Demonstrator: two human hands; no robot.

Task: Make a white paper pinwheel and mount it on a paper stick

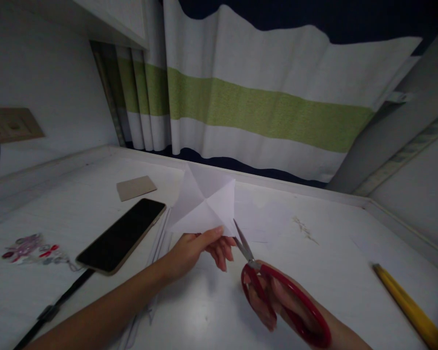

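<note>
The left hand (191, 253) reaches in from the near edge of the desk (336, 277), its forearm slanting up toward the middle. It is clamped on a creased white paper (213, 206), the thumb lying flat on the front by the bottom edge and the other fingers curled behind and below. The paper is held up toward the desk's back edge, its creases crossing near its middle.

The right hand (275, 294) comes from the near right, fingers through the red loops and closed around the handles of the scissors (254, 265). The blades stand apart and point up and left at the paper's lower right corner; whether they touch it I cannot tell.

Toward the desk's left edge, a phone (122, 238) lies face up, with a black strap (71, 290) running from it to the near left corner and a cluster of charms (29, 248) beside it. A small card (136, 187) lies behind the phone. Near the right edge lies a yellow tool (409, 306), and farther back a thin sprig (304, 229).
</note>
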